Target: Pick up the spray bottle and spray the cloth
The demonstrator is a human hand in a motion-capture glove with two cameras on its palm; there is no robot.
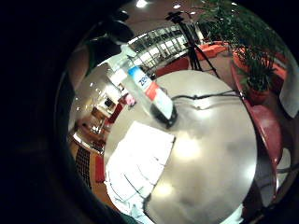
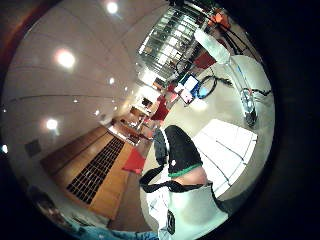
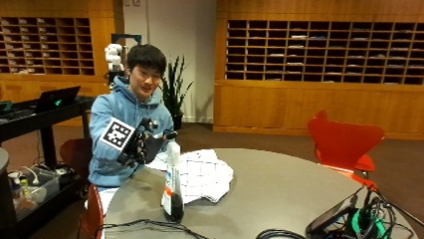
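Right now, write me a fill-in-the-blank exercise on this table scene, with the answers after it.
1. The spray bottle stands ____ on the round table.
2. The checked cloth lies on the table beside the ____.
3. The gloved right hand is raised beside the bottle's top and holds ____.
4. The chair across the table is ____ in colour.

Answers: upright; spray bottle; nothing; red

Spray bottle stands upright on the table near its left edge, with the cloth lying on the table just behind and right of it. Gloved right hand is up above the table, left of the bottle's top, not touching it. Cables lie on the table's near right edge; a chair stands behind the table at far right.
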